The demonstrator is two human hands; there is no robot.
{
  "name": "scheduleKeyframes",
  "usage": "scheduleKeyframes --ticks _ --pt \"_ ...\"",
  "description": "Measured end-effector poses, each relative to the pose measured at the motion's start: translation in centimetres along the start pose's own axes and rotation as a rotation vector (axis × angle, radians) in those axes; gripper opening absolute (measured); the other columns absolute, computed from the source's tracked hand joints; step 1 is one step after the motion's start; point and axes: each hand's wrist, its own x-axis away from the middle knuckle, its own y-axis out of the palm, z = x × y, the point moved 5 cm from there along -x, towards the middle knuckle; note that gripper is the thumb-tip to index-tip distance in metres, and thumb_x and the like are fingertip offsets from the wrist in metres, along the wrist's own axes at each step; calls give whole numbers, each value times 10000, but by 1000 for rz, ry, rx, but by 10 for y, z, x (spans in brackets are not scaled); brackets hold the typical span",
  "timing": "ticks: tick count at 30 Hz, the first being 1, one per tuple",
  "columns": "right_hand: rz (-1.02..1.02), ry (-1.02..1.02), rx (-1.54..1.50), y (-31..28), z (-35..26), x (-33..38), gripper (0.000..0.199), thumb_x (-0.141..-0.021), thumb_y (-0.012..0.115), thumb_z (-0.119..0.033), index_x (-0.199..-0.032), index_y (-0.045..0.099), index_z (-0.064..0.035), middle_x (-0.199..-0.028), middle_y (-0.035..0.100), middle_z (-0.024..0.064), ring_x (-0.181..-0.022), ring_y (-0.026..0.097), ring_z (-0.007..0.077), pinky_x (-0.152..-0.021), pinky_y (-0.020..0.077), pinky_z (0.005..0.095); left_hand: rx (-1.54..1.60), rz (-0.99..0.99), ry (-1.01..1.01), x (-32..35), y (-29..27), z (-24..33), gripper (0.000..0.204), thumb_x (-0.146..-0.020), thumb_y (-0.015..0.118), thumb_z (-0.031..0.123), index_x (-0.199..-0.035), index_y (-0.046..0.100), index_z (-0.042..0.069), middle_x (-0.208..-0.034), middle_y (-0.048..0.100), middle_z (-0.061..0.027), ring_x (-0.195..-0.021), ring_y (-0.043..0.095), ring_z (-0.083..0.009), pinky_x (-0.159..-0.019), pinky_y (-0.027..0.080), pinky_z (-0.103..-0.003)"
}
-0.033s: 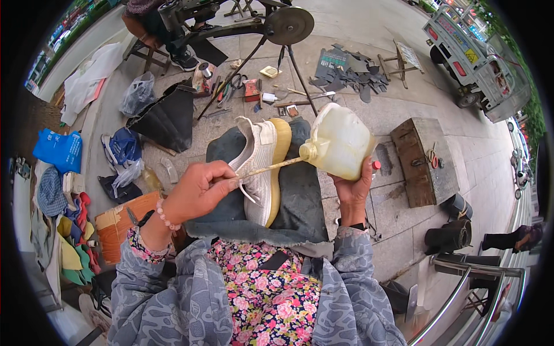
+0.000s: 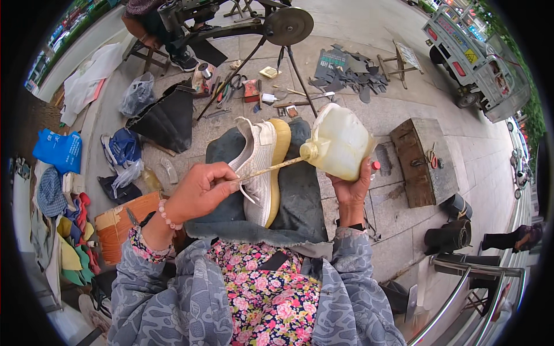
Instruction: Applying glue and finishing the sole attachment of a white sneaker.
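My left hand [image 2: 205,190] pinches a thin, stained stick [image 2: 270,169] between thumb and fingers. The stick's far end reaches the mouth of a translucent, yellowish plastic jug [image 2: 340,141]. That jug lies tilted, mouth to the left, with my right hand [image 2: 353,193] gripping it from below and the right. A red cap [image 2: 376,165] shows beside my right fingers; whether they hold it I cannot tell. Beneath the stick, a white knit shoe [image 2: 261,187] with a yellowish sole rests on its side across my lap, on a dark cloth [image 2: 303,202].
Ahead stands a machine with a round wheel [image 2: 288,26] on thin legs. Pliers, scissors and small containers lie near it. Dark scraps [image 2: 352,72] cover some paving. A wooden box [image 2: 424,162] is at right, a metal railing [image 2: 485,270] lower right, and a black bin [image 2: 164,118] at left.
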Motion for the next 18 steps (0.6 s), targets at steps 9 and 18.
scheduleKeyframes --ticks 9,18 --pt "1 118 -181 -2 28 10 568 -892 509 -560 -1303 480 -170 -1221 592 68 -1010 615 306 -651 548 469 744 -187 -478 16 51 -22 200 -971 538 189 -958 624 9 -612 534 5 -486 427 -24 -434 312 -160" --pt "12 103 -174 -6 26 11 559 -885 524 -561 -1286 500 -172 -1209 601 57 -1026 613 295 -658 561 453 687 -106 -389 9 57 -21 160 -971 514 146 -1003 588 8 -614 506 20 -460 365 -17 -411 280 -180"
